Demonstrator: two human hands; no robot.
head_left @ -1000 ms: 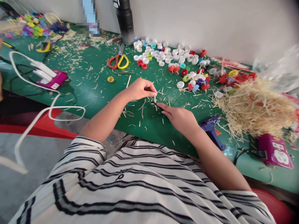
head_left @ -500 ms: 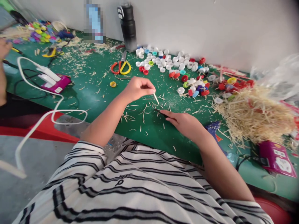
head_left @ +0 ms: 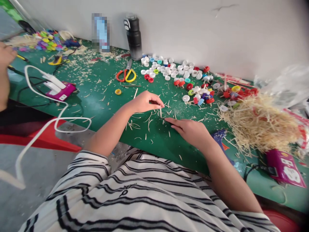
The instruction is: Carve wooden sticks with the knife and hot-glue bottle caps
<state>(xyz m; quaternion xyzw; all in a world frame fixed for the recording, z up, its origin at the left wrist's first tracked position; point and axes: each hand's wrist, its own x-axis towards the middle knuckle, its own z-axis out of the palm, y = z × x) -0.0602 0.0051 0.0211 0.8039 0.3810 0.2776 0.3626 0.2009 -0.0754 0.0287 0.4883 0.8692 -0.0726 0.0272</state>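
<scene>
My left hand [head_left: 146,102] is closed in a pinch, thumb against fingers, on a thin pale wooden stick [head_left: 161,112] that points down toward the table. To its right, my right hand [head_left: 190,130] is wrapped round a slim dark blade-like tool [head_left: 166,119], the forefinger stretched along it. Most of this tool is hidden under the fingers. Its tip lies close to the stick's lower end; whether they touch I cannot tell. Curled wood shavings [head_left: 149,124] are scattered on the green table [head_left: 166,148] around both hands.
Behind my hands are scissors [head_left: 126,75], a yellow cap [head_left: 118,91], many bottle caps [head_left: 180,67] and a black bottle [head_left: 134,38]. Rightward lie a straw-like heap [head_left: 265,125], a blue tool [head_left: 219,137] and a purple box [head_left: 286,167]. A power strip [head_left: 64,91] and another person's hand [head_left: 7,56] are left.
My left hand has come down and slightly right, bringing the stick nearer the dark tool. My right hand has shifted slightly down. A pale sliver now shows behind my left hand.
</scene>
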